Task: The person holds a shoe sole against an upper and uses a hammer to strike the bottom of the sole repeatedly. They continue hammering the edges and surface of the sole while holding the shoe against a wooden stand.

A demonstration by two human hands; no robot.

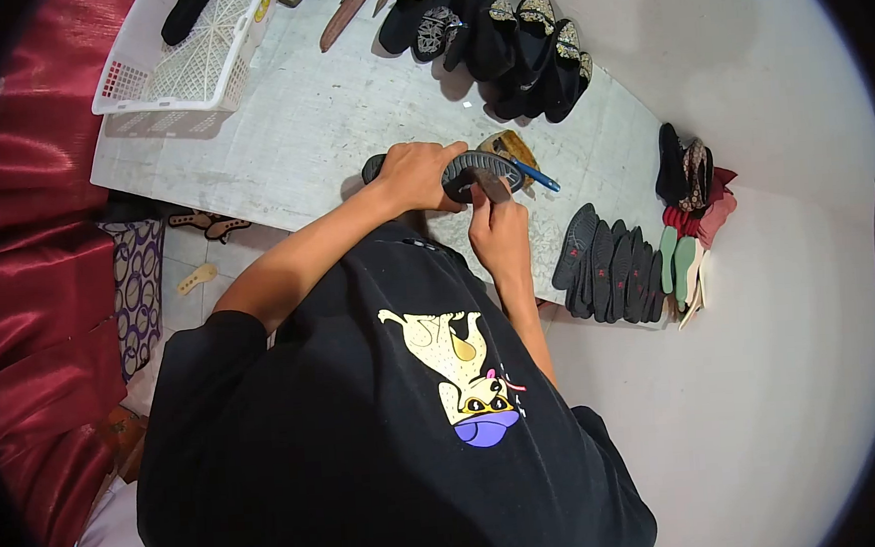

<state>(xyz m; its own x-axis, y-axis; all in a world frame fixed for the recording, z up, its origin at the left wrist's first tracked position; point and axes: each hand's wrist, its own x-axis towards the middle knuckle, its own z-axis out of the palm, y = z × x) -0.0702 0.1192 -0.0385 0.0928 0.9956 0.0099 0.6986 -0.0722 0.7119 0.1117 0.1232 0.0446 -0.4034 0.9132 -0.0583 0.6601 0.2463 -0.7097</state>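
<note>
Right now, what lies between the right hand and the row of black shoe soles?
In the head view, only bare whitish tabletop shows between the right hand and the black shoe soles.

The left hand [417, 176] grips a black shoe with a ridged sole [479, 161] facing up; the right hand [500, 232] holds a dark tool [492, 185] against it. Just beyond sits a small container [496, 146] with a blue-handled implement [537, 173]. Dark soles [618, 270], patterned black slippers [495, 41] and a white plastic basket [227, 79] share the table [279, 133].
</note>
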